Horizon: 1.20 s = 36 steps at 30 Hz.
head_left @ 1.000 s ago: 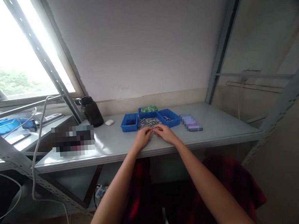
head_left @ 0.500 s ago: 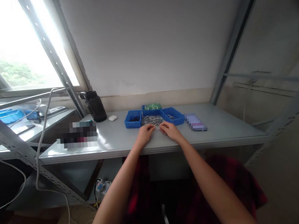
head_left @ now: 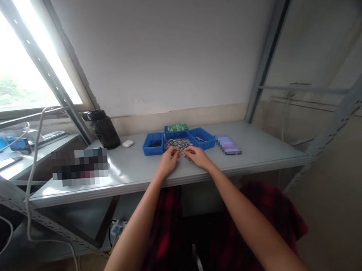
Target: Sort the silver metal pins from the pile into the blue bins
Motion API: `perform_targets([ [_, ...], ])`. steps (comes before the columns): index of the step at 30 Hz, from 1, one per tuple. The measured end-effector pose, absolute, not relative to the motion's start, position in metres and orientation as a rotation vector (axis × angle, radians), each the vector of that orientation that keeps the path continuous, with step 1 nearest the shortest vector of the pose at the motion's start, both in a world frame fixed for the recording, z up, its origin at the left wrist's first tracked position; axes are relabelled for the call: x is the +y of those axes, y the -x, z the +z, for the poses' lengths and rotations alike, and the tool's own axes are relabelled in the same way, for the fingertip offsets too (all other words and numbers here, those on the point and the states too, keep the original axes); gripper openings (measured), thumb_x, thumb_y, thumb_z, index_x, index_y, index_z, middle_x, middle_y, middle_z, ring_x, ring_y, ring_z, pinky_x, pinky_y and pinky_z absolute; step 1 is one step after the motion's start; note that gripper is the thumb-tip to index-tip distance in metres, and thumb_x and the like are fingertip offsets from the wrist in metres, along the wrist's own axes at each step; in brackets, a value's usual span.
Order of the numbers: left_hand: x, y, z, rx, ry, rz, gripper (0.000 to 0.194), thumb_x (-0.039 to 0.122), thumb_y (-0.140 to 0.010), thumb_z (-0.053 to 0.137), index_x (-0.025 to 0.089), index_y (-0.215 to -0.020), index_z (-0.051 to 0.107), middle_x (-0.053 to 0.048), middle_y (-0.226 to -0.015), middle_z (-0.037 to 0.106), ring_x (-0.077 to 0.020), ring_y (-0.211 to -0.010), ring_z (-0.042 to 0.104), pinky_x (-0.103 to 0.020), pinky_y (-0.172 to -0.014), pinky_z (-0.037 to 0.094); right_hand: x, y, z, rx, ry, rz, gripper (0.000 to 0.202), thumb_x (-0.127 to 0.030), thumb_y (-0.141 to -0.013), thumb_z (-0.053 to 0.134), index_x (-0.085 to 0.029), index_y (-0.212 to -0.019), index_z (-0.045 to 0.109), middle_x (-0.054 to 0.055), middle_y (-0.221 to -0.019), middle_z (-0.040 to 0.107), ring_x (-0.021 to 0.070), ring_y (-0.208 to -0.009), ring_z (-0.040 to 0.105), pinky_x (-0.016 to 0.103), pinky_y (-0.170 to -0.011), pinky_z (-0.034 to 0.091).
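Blue left bin [head_left: 153, 151]: dark pieces [head_left: 155, 144] | right bin [head_left: 205, 145]: silver pieces [head_left: 199, 139] | left hand [head_left: 169, 160], right hand [head_left: 197, 155]: grip unclear (too small)

Two hands [head_left: 169, 161] are showing; just beyond them, three blue trays [head_left: 153, 151] are standing, slim metal pieces [head_left: 177, 142] lying between, uncountable. Left, one bottle [head_left: 107, 132] and one white case [head_left: 128, 143] are resting; right, one phone [head_left: 229, 143].

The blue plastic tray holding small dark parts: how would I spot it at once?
On the long grey tabletop, find the heap of thin silvery metal pieces. The blue plastic tray stands just left of it, toward the tall black bottle. Unlike the blue tray right of the heap, with its silvery pieces, it holds small dark parts.
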<state>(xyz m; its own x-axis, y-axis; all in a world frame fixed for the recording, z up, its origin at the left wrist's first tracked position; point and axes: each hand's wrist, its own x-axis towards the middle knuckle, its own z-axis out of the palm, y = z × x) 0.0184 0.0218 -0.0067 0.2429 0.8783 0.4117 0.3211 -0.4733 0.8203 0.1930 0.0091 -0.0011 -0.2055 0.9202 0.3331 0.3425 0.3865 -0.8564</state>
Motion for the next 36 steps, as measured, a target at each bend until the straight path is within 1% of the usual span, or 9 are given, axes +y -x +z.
perform_targets([
  [5,0.018,-0.019,-0.004,1.074,-1.873,1.216,0.018,0.034,-0.087,0.050,0.017,-0.093,0.055,-0.009,-0.103,0.066,-0.0204,-0.093,0.062,-0.024,-0.061,0.051,0.009,-0.192,0.000,-1.854,1.132,0.771,0.021,-0.035,-0.083,0.054,-0.019,-0.084,0.066,0.002,-0.076,0.066,0.0164,-0.070,0.059,0.029,-0.069,0.044],
  [10,0.016,-0.019,-0.003,1.104,-1.863,1.185,0.013,0.028,-0.087,0.047,0.017,-0.092,0.053,-0.005,-0.083,0.067,-0.0157,-0.071,0.062,-0.026,-0.063,0.050,0.007,-0.190,0.000,-1.979,1.079,0.696,0.020,-0.032,-0.084,0.053,-0.021,-0.086,0.069,0.004,-0.091,0.071,0.0194,-0.085,0.062,0.031,-0.078,0.044],
  [15,0.015,-0.017,0.001,1.182,-2.023,1.171,0.019,0.030,-0.084,0.054,0.016,-0.095,0.064,-0.005,-0.087,0.069,-0.0183,-0.079,0.063,-0.028,-0.074,0.047,0.008,-0.190,0.000,-1.778,1.126,0.779,0.029,-0.038,-0.084,0.055,-0.018,-0.103,0.063,0.003,-0.079,0.068,0.0168,-0.069,0.060,0.030,-0.068,0.046],
  [17,0.013,-0.016,0.004,1.186,-2.036,1.137,0.020,0.030,-0.083,0.057,0.017,-0.094,0.066,-0.005,-0.087,0.070,-0.0189,-0.080,0.063,-0.028,-0.074,0.046,0.009,-0.190,-0.001,-1.755,1.106,0.815,0.031,-0.039,-0.083,0.055,-0.018,-0.106,0.061,0.003,-0.081,0.067,0.0157,-0.067,0.059,0.029,-0.067,0.046],
  [19,0.010,-0.017,0.005,1.185,-2.010,1.121,0.021,0.030,-0.082,0.059,0.017,-0.096,0.066,-0.004,-0.081,0.070,-0.0186,-0.076,0.062,-0.028,-0.072,0.046,0.009,-0.191,-0.001,-1.785,1.072,0.828,0.027,-0.040,-0.084,0.054,-0.019,-0.099,0.063,0.003,-0.083,0.067,0.0149,-0.067,0.059,0.029,-0.066,0.046],
  [23,0.009,-0.017,0.002,1.171,-1.937,1.129,0.030,0.026,-0.078,0.065,0.017,-0.106,0.059,0.000,-0.071,0.066,-0.0171,-0.071,0.062,-0.026,-0.069,0.046,0.009,-0.191,-0.002,-1.853,1.082,0.788,0.026,-0.042,-0.085,0.051,-0.019,-0.085,0.065,0.001,-0.072,0.063,0.0153,-0.066,0.057,0.029,-0.066,0.044],
  [27,0.012,-0.017,-0.002,1.120,-1.941,1.101,0.030,0.022,-0.077,0.064,0.017,-0.106,0.057,0.002,-0.069,0.064,-0.0160,-0.069,0.061,-0.025,-0.067,0.045,0.008,-0.191,-0.003,-1.814,1.099,0.819,0.027,-0.041,-0.084,0.053,-0.019,-0.096,0.063,0.001,-0.076,0.064,0.0156,-0.067,0.057,0.030,-0.069,0.044],
  [32,0.014,-0.016,-0.004,1.115,-1.961,1.081,0.029,0.027,-0.079,0.064,0.017,-0.106,0.060,0.000,-0.072,0.066,-0.0171,-0.072,0.062,-0.026,-0.067,0.045,0.011,-0.193,-0.006,-1.811,1.052,0.862,0.023,-0.040,-0.083,0.053,-0.019,-0.087,0.060,0.002,-0.081,0.065,0.0147,-0.068,0.057,0.029,-0.069,0.044],
  [36,0.013,-0.016,-0.002,1.190,-2.027,1.075,0.021,0.033,-0.080,0.062,0.016,-0.091,0.067,-0.004,-0.079,0.070,-0.0190,-0.076,0.062,-0.027,-0.070,0.044,0.016,-0.195,-0.009,-1.691,1.065,0.870,0.024,-0.043,-0.083,0.053,-0.019,-0.086,0.056,0.002,-0.077,0.064,0.0147,-0.066,0.057,0.028,-0.062,0.042],
])
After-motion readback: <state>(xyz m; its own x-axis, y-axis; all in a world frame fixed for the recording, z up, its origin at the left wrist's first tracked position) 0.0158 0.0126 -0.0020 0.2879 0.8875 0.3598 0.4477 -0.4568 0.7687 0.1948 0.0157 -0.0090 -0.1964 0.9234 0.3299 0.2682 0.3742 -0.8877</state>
